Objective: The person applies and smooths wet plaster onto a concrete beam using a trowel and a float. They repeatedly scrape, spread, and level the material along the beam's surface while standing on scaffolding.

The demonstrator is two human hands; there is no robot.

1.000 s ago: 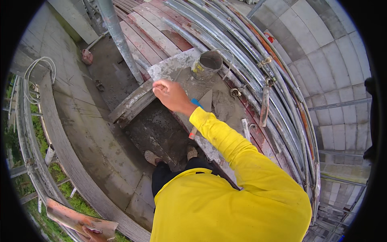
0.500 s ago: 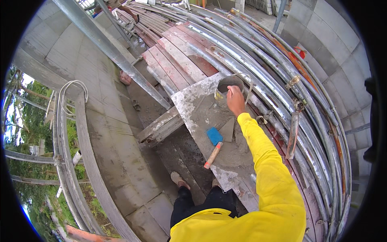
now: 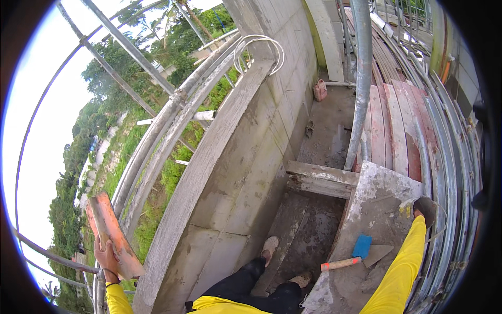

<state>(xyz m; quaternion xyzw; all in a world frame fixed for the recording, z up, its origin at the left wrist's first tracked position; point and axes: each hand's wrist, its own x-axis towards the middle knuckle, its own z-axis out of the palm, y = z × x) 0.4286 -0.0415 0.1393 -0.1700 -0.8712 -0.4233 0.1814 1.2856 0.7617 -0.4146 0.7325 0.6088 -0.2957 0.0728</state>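
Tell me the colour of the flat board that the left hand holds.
The board in the left hand is reddish-orange, seen best in the head view.

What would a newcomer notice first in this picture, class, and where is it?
Far left, the left hand holds a reddish wooden board upright beside the grey block wall. Lower right, a trowel lies on a mortar-smeared board, where the right hand reaches a small bucket.
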